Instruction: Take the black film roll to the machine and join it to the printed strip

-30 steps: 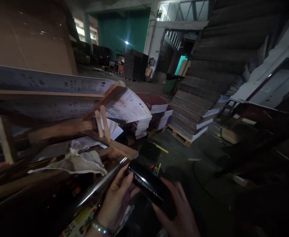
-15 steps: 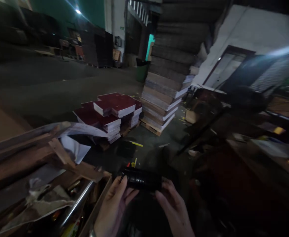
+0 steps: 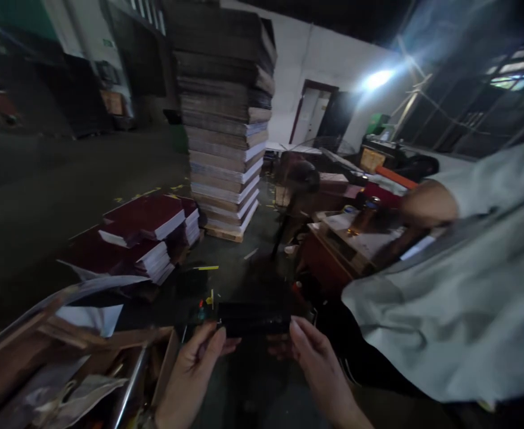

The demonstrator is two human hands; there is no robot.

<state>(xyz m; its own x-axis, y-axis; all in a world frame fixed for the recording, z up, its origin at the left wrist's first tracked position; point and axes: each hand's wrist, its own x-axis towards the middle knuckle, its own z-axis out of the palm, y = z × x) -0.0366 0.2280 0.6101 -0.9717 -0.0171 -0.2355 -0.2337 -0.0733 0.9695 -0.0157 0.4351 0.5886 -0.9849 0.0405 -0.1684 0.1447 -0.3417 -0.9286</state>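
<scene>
A flat black object (image 3: 253, 318) is held level between 2 hands above the dark floor (image 3: 42, 196): the left hand (image 3: 194, 369) pinches its left end, the right hand (image 3: 313, 363) pinches its right end. A person's pale sleeve (image 3: 458, 286) is just beside it.

A dark concrete floor (image 3: 42, 196) is seen. Stacks of maroon books (image 3: 143, 229) are set on it at the left. A tall pile of board sheets (image 3: 226, 119) is carried on a wooden pallet (image 3: 223, 233) just behind them.
</scene>
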